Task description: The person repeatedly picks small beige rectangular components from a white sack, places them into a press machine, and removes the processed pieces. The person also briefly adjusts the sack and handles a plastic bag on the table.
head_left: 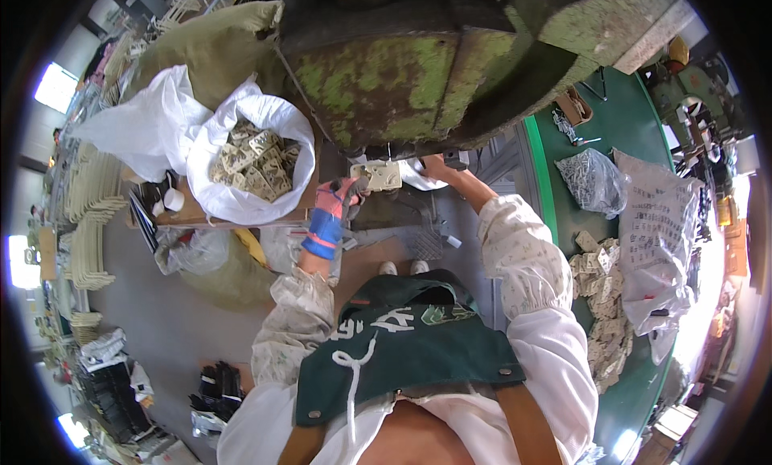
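Observation:
My left hand (334, 201), in a pink and blue glove with grey fingertips, pinches the left end of a flat beige metal plate (384, 175). The plate has holes in it and lies beneath a thin vertical tool tip (389, 152) of a large green machine (370, 87). To the right of the plate is my bare right hand (439, 169), its fingers curled beside a dark machine part (458, 158). What those fingers hold, if anything, is too small and hidden to make out. Something white and shiny (418, 175) shows between plate and right hand.
At left, an open white sack (301, 143) holds many similar plates (256, 161). A green-topped table (643, 143) at right carries a heap of plates (599, 304), a clear bag of small parts (591, 179) and a printed sack (655, 232). A foot pedal (429, 241) sits below the machine.

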`<state>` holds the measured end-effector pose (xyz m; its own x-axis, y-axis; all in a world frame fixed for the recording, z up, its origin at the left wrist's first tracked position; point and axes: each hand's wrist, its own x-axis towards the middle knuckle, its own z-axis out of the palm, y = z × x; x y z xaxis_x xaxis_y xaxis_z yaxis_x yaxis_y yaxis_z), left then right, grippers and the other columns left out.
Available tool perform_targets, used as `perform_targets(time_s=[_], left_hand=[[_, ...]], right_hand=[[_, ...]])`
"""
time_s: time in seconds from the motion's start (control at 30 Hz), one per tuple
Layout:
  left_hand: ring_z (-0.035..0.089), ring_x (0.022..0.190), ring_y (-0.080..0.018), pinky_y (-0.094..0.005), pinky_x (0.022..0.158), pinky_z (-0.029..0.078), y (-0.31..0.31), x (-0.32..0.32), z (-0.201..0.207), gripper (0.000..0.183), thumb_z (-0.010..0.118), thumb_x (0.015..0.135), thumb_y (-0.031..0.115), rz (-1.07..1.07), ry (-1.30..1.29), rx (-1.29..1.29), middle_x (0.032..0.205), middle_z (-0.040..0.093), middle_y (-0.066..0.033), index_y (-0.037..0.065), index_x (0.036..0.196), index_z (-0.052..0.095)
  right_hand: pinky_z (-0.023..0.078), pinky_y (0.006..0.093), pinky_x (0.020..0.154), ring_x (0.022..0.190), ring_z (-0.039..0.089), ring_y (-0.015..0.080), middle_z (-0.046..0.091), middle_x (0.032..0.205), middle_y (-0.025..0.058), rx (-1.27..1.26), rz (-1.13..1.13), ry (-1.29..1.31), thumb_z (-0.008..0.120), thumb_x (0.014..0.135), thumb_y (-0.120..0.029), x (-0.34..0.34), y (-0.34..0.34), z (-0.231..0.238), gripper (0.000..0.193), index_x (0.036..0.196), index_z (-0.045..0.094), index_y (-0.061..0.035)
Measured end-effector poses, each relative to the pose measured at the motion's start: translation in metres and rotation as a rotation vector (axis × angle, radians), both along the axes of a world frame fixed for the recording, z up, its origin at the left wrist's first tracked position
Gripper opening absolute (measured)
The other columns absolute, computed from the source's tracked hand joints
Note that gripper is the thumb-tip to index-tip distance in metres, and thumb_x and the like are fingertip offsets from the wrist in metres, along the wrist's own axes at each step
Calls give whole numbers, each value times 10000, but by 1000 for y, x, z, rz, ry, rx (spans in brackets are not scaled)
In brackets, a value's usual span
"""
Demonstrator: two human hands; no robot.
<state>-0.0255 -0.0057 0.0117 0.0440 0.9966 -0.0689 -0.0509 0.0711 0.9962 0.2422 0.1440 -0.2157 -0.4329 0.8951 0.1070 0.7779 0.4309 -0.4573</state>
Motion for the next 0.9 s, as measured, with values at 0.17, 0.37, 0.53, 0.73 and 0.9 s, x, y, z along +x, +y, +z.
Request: perform_targets(time_s=[0.17,0.37,0.53,0.73,0.9], left_hand=[[471,524,-32,-191,447,324,-6,-8,-29,232,620,837,212,48,242,313,672,625,-22,-6,788,680],[478,546,-37,-189,472,340,-5,-2,-10,259,589,856,226,-37,25,48,681,625,-22,-18,834,673],[466,557,-28,-194,460,333,-9,-4,-23,211,528,870,179,-34,282,287,677,560,0,2,867,642],[429,469,-21,-194,393,286,-8,1,-12,230,548,875,217,-4,-75,-188,626,539,22,11,865,650],[477,496,-31,-198,404,313,-10,3,-6,215,617,843,215,57,-164,-227,616,550,31,6,804,648]], right_hand=[[420,389,729,846,551,286,574,891,134,-169,231,77,741,575,-182,3,5,27,372,909,611,-80],[489,302,593,654,638,161,672,697,87,-383,243,302,715,662,-102,39,19,49,141,796,715,-57],[515,232,632,698,645,120,675,748,87,-547,-26,755,679,782,-77,38,-23,116,152,889,689,31],[508,237,619,695,618,113,651,756,69,-502,-138,953,608,863,-132,39,-62,155,178,864,641,44],[472,219,607,666,556,68,617,745,16,-451,-58,900,588,853,-28,4,-114,210,122,953,628,31]])
